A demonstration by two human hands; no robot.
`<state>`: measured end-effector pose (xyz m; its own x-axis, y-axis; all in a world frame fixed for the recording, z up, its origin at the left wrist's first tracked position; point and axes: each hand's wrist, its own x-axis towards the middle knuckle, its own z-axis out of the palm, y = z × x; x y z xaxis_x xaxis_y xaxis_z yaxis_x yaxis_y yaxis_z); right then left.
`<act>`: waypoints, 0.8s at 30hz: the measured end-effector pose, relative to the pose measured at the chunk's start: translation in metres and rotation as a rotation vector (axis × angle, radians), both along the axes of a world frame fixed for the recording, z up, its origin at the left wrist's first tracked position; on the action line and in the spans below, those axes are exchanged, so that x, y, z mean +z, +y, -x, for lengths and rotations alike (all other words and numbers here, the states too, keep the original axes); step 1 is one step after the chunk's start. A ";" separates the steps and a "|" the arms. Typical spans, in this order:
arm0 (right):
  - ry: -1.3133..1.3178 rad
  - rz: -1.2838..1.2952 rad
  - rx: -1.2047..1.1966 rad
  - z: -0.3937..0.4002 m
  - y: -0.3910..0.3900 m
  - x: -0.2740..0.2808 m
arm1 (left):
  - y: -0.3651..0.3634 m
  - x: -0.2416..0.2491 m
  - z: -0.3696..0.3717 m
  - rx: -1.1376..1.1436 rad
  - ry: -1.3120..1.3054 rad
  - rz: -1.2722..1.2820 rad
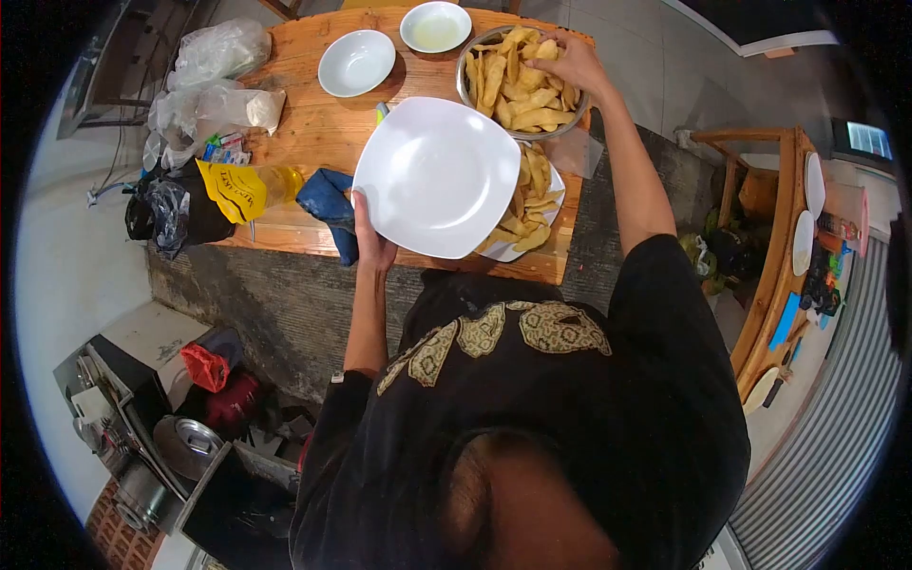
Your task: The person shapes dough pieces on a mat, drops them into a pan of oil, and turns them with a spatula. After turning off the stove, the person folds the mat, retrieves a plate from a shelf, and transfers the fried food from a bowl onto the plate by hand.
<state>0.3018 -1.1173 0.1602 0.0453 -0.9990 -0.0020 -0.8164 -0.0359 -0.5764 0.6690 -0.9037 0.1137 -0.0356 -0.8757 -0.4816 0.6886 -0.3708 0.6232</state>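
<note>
A large white square plate (437,176) is held at its left edge by my left hand (372,237), thumb on the rim and the other fingers hidden below. Nothing lies on this plate. My right hand (570,63) reaches over the upper right of a metal bowl (463,84) full of yellow fried slices (518,81), its fingers closed at a slice. More yellow slices (532,204) rest on a second white plate (560,201), partly covered by the held plate.
Two white bowls (356,63) (435,27) stand at the back of the wooden table (304,95). At the left are a blue cloth (328,199), a yellow pouch (233,190), a black bag (176,209) and clear plastic bags (218,52). Pots (187,445) stand lower left.
</note>
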 end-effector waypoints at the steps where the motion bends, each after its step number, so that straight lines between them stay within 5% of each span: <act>1: -0.006 0.067 0.005 0.005 -0.001 -0.005 | -0.001 0.004 0.004 -0.008 -0.001 -0.008; 7: -0.423 -0.196 -0.098 0.005 0.015 0.021 | -0.010 0.003 0.019 -0.119 -0.017 -0.022; 10: -0.540 -0.261 0.057 -0.024 0.047 0.047 | -0.013 0.005 0.026 -0.172 0.017 -0.045; 14: -0.394 -0.468 0.409 -0.080 0.090 0.046 | -0.017 0.010 0.037 -0.197 0.043 -0.045; 16: -0.328 -0.370 0.614 -0.100 0.097 0.024 | -0.017 0.012 0.038 -0.202 0.050 -0.040; 19: -0.090 -0.357 0.654 -0.120 0.109 0.030 | -0.014 0.012 0.037 -0.194 0.066 -0.035; 24: -0.098 -0.172 0.495 -0.108 0.074 0.035 | -0.008 0.001 0.027 -0.112 0.097 -0.032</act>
<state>0.4094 -1.0431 0.1949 0.5195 -0.8436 -0.1358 -0.6674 -0.3014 -0.6809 0.6423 -0.9115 0.1148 -0.1803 -0.8481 -0.4983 0.6980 -0.4673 0.5427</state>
